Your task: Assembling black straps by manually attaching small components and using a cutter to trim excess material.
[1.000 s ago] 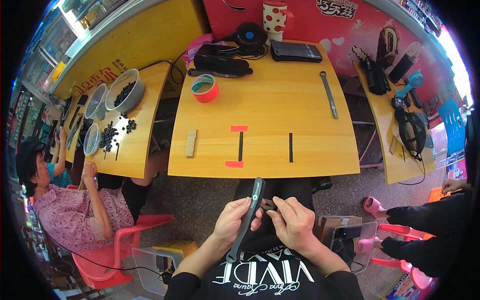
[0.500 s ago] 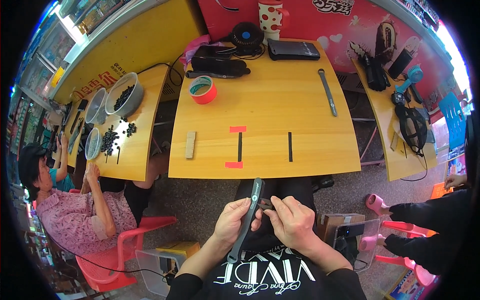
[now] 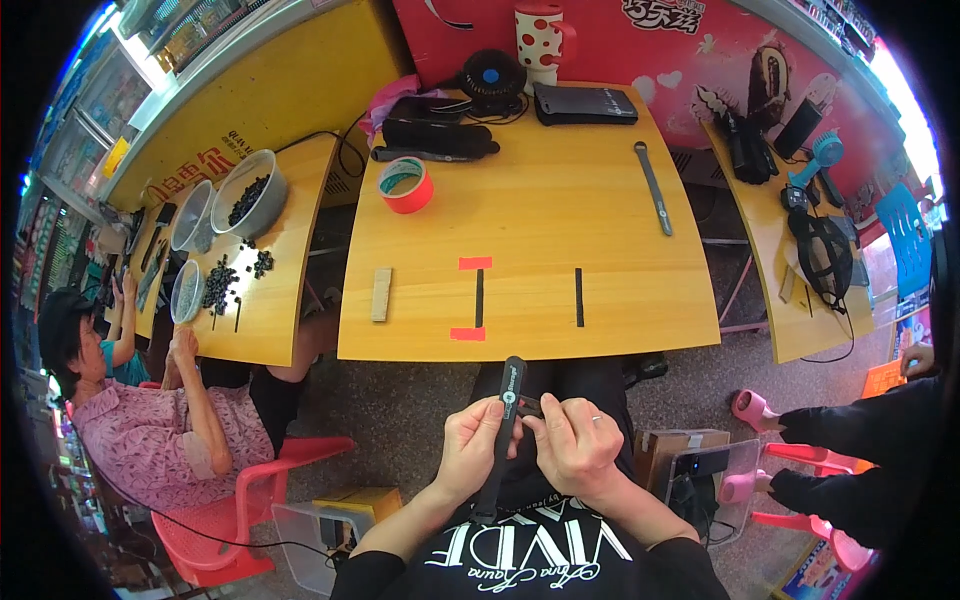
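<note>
Left hand [image 3: 468, 448] clamps the dark strap [image 3: 501, 440] mid-length, apparently steadying it while the right hand [image 3: 580, 445], just rightward, pinches a small piece [image 3: 529, 407].

From the wearer's head, above the left hand [image 3: 468, 440] and right hand [image 3: 576, 445], the wide fisheye camera faced down and forward, well apart from both, taking in the shirt [image 3: 535, 562] on their near side, the desk [image 3: 560, 215] just beyond them, a left desk [image 3: 275, 300] past the left hand and a right desk [image 3: 765, 238] past the right hand
</note>
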`<state>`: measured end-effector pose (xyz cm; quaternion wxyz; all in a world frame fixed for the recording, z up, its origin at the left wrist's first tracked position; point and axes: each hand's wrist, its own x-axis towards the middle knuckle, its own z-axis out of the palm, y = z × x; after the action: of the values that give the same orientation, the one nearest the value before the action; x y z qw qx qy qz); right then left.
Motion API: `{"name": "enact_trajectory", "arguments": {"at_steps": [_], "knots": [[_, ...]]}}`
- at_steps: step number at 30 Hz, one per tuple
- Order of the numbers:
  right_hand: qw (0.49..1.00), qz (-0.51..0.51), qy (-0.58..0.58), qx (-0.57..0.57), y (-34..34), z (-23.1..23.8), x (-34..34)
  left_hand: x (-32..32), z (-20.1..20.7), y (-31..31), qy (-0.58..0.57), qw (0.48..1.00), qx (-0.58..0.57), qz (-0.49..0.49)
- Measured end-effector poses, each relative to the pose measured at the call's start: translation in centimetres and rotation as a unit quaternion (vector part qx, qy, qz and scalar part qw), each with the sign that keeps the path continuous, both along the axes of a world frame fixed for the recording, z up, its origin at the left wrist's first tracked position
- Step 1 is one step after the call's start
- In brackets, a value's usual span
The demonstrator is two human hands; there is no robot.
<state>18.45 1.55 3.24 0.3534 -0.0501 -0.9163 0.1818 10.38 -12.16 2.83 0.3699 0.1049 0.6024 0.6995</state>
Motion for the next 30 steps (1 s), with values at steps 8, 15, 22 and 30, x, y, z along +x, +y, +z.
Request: {"name": "enact_trajectory", "arguments": {"at_steps": [8, 15, 22, 30], "knots": [[0.999, 0.035, 0.024, -0.014, 2.0, -0.7, -0.9, -0.9, 0.5, 0.1, 0.041, 0.998, -0.039, -0.024], [0.999, 0.031, 0.021, -0.033, 3.4, -0.3, -1.4, -1.2, 1.5, -0.3, 0.09, 0.985, -0.118, -0.084], [0.94, -0.19, 0.117, -0.258, 16.7, 1.4, -1.7, 0.4, 0.1, -3.2, -0.067, 0.975, -0.122, -0.174], [0.976, -0.144, 0.007, -0.166, 12.1, -2.2, -2.1, -2.1, 1.1, -1.8, -0.171, 0.98, 0.076, -0.063]]}}
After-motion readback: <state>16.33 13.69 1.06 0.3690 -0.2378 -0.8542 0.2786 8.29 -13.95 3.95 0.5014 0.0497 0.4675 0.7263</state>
